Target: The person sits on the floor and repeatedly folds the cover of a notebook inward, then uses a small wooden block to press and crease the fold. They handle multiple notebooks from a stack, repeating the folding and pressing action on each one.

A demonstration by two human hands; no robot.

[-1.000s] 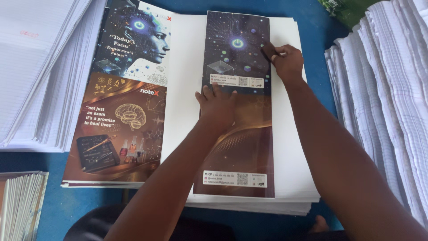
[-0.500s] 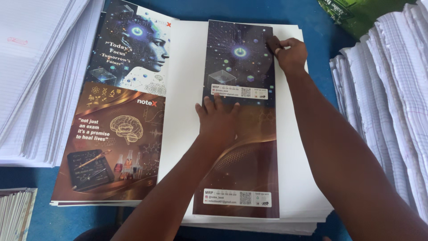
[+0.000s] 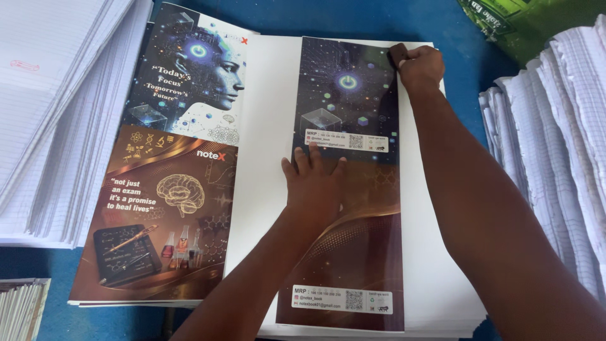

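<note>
Our left hand (image 3: 314, 183) lies flat, open, pinning the printed cover strip (image 3: 347, 208) on white sheets (image 3: 435, 278); our right hand (image 3: 420, 66) pinches its top corner, squaring it.

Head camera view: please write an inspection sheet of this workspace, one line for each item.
Surface: blue table, mostly covered.
Job's things: dark printed cover strip lying flat on a stack of white sheets; printed cover sheets at its left.
Clutter: piles of ruled paper at left and right; green bag at top right.
Hands: left hand flat on the strip's middle; right hand at its top right corner.
Cables: nothing seen.
Surroundings: nothing seen.
</note>
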